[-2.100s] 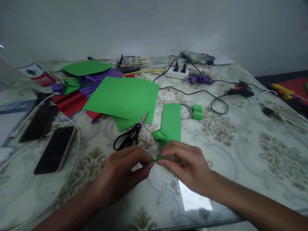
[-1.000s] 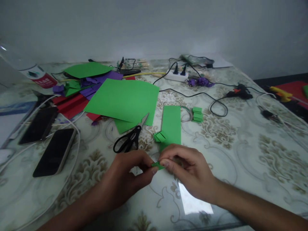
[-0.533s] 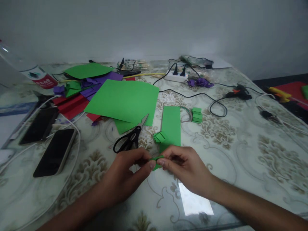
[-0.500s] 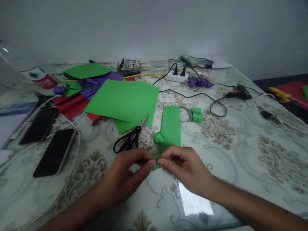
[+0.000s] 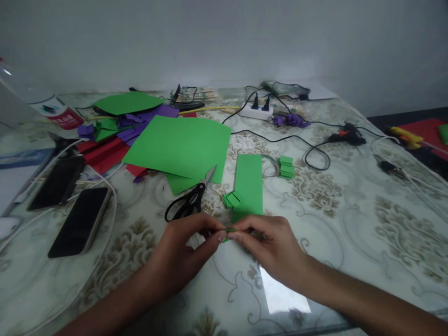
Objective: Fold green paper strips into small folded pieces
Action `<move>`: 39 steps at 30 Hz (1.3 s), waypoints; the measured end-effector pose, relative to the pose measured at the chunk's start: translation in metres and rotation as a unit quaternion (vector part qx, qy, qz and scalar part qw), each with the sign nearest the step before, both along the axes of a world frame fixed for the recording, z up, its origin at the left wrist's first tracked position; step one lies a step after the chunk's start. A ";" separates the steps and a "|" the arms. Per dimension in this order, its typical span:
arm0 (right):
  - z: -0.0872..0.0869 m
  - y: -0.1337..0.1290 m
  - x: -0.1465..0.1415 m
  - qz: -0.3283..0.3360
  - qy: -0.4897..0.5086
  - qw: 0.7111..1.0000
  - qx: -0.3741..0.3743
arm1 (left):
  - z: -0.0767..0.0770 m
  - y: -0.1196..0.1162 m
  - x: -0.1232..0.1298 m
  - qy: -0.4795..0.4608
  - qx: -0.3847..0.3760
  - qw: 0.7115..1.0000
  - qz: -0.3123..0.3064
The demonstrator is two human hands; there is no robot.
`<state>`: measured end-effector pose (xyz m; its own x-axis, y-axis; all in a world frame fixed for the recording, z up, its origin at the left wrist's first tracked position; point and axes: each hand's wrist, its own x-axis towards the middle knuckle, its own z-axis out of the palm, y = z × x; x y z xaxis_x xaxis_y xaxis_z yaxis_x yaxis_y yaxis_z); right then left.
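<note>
Between thumb and fingers my left hand (image 5: pixel 191 249) pinches one end of a small green paper piece (image 5: pixel 230 229). The other end is pinched by my right hand (image 5: pixel 275 242); the fingertips of both hands nearly meet and hide most of the piece. Just beyond them lies a green paper strip (image 5: pixel 249 179), with a small folded green piece (image 5: pixel 232 199) on its left edge. Another folded green piece (image 5: pixel 286 167) rests to the strip's right. Black-handled scissors (image 5: pixel 196 196) lie beyond my left hand, blades touching a large green sheet (image 5: pixel 182 144).
Two phones (image 5: pixel 80 223) and white cables lie at the left, near a bottle (image 5: pixel 63 112). Red paper (image 5: pixel 105 154) and purple paper sit behind. A power strip (image 5: pixel 256 111) stands at the back; a black glue gun (image 5: pixel 346 134) lies at the right.
Both hands have shifted slightly, with the fingertips closer together. Less of the small green paper piece shows below the fingers.
</note>
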<state>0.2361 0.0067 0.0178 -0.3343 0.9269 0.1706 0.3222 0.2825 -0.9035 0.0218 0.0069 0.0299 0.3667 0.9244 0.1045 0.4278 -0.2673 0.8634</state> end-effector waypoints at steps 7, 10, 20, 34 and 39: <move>0.002 0.000 -0.001 0.008 0.015 1.000 -0.004 | -0.005 -0.005 -0.001 0.019 0.058 0.998 0.011; 0.001 0.000 -0.001 0.001 0.030 0.998 -0.049 | -0.009 -0.007 -0.003 0.036 0.095 0.995 0.022; -0.002 0.002 -0.004 -0.017 0.096 0.981 -0.166 | -0.004 0.001 -0.004 0.065 0.077 0.995 0.007; -0.005 0.005 -0.003 0.007 0.088 0.976 -0.197 | -0.004 0.002 -0.004 0.044 0.051 0.997 0.045; -0.003 0.003 -0.004 0.011 0.087 0.976 -0.197 | -0.007 0.002 -0.002 0.023 -0.034 0.999 0.007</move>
<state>0.2325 0.0101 0.0145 -0.3530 0.9249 -0.1412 0.1511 -0.0926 -0.9842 0.0199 0.0090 0.0229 0.3563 0.9340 0.0256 0.4706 -0.2031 0.8586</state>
